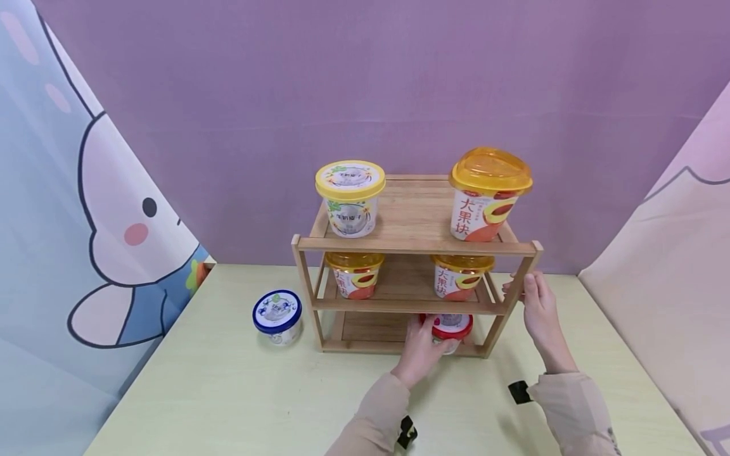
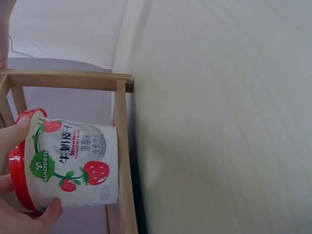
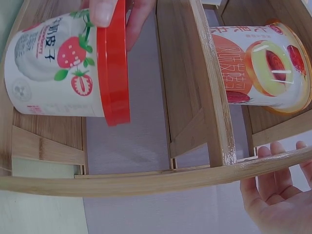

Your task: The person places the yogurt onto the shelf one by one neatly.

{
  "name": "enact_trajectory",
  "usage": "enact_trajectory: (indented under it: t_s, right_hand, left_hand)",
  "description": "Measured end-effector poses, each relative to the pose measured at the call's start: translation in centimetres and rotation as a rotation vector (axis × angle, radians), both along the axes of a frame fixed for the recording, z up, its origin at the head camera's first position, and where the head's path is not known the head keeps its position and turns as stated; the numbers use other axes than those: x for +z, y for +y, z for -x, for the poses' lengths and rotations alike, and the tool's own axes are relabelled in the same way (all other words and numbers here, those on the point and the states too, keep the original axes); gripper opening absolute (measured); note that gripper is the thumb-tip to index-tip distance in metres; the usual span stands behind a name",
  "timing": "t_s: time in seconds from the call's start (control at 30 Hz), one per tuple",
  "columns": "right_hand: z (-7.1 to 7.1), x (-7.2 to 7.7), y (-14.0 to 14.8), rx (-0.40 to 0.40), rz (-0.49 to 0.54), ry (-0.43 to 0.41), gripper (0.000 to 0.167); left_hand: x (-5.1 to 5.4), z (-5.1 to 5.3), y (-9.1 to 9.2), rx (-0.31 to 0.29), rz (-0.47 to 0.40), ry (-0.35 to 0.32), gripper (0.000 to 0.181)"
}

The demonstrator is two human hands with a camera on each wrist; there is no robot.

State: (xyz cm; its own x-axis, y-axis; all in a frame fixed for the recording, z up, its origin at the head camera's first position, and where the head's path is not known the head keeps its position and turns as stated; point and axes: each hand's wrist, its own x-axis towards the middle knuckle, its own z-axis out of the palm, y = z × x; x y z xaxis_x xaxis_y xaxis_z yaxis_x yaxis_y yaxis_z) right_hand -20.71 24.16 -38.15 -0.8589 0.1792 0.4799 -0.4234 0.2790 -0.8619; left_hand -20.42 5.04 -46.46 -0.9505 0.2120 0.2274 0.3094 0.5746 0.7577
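My left hand (image 1: 421, 349) grips a strawberry tub (image 2: 73, 161) by its red lid, fingers and thumb spread round the rim. The tub stands upright at the right of the bottom shelf of a three-tier wooden rack (image 1: 416, 244). My right hand (image 1: 538, 307) holds the rack's right front post, fingertips (image 3: 277, 147) reaching round to its inner side. On the middle shelf above the strawberry tub sits a peach cup (image 1: 459, 278) with an orange lid. Part of the strawberry tub is hidden behind my left hand in the head view.
A second peach cup (image 1: 356, 278) is on the middle shelf's left. A yellow-lidded tub (image 1: 350, 199) and a large domed peach cup (image 1: 485, 196) stand on top. Left of the rack, a blue-lidded tub (image 1: 277, 316) sits on the pale table (image 1: 228, 392). A purple backdrop (image 1: 256, 82) rises behind.
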Motion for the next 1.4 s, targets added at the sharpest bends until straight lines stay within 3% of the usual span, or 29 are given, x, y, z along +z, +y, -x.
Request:
enact_trajectory:
  t_s: [0.33,0.57,0.93,1.17,1.4]
  right_hand:
    - [0.1,-0.2,0.1,0.01,0.024,0.004,0.021]
    - [0.2,-0.3,0.1,0.012,0.048,0.01,0.021]
    - [0.1,-0.1,0.1,0.011,0.03,0.002,0.021]
    - [0.0,0.0,0.0,0.001,0.0,-0.015,0.02]
    - [0.1,0.0,0.0,0.003,-0.007,-0.018,0.02]
  left_hand:
    - [-0.1,1.0,0.3,0.004,-0.008,0.035,0.061]
    - [-0.1,1.4,0.3,0.014,-0.008,0.011,0.056]
    - [-0.8,2.1,0.5,0.001,-0.052,0.045,0.057]
    - [-1.1,1.8,0.6,0.006,-0.029,0.084,0.06]
    - [-0.6,0.8,0.1,-0.003,-0.039,0.002,0.062]
